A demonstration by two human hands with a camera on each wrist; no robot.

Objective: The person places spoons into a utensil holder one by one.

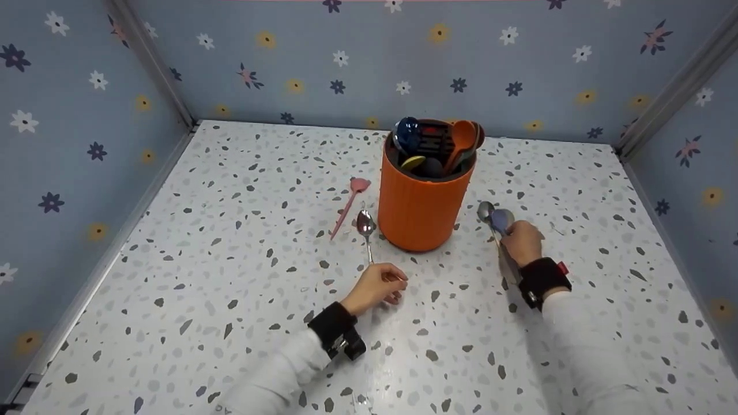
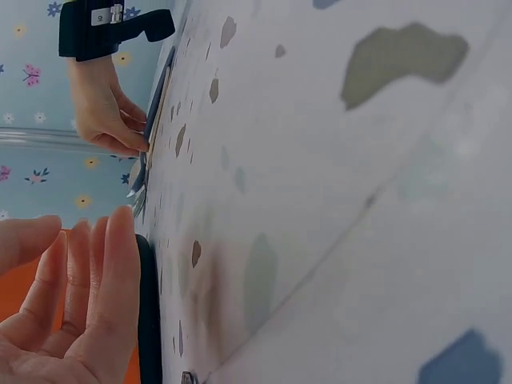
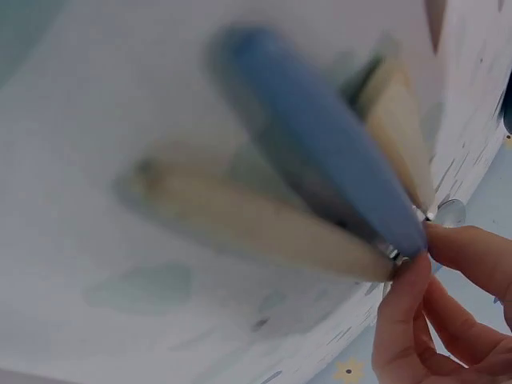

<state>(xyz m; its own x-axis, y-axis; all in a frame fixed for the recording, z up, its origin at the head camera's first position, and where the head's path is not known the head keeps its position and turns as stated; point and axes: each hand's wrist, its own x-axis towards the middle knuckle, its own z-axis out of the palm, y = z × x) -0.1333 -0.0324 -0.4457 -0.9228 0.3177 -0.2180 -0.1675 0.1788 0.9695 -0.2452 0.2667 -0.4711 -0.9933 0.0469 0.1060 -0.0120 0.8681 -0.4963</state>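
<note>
My right hand (image 1: 523,242) pinches the blue utensil (image 3: 324,136).
A fingertip hold probably suits it, beige handles (image 3: 256,224) lying close alongside; my empty left hand (image 1: 376,286) curves loosely.

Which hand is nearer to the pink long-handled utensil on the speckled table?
Left. The left hand is below and right of the pink long-handled utensil in the head view; the right hand is farther off, right of the orange cylindrical container.
</note>
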